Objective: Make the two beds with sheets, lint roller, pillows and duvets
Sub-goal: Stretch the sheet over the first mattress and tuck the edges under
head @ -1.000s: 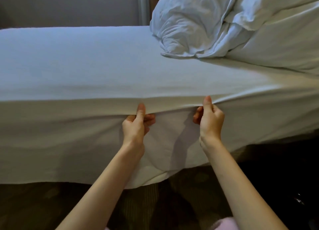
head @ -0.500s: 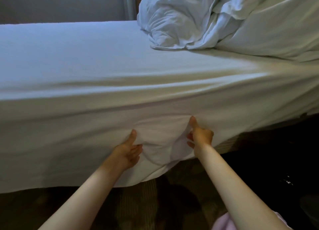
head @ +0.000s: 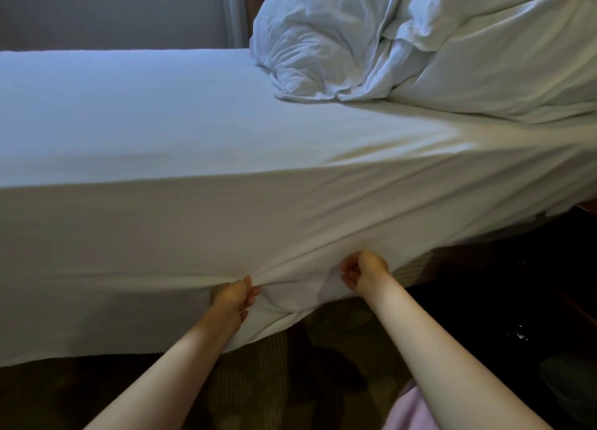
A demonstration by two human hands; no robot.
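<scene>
A white sheet (head: 200,158) covers the top of the bed and hangs down its near side. My left hand (head: 233,297) grips a bunch of the sheet low on that side, fingers curled round the cloth. To its right, my right hand (head: 363,273) holds the sheet at the mattress's lower edge, fingers curled, their tips hidden in the fold. Creases fan out from both hands. A crumpled white duvet (head: 326,39) is heaped at the back right of the bed, with a white pillow (head: 504,61) beside it.
Patterned carpet (head: 326,365) lies below the hanging sheet. A grey wall (head: 109,10) stands behind the bed. A dark floor area with a shiny black object (head: 520,336) is at the right. The striped bed base (head: 433,261) shows under the sheet's right part.
Both hands have slid down the bed's side from the top edge to the mattress's lower edge, drawing the sheet down with them. The sheet now hangs tighter.
</scene>
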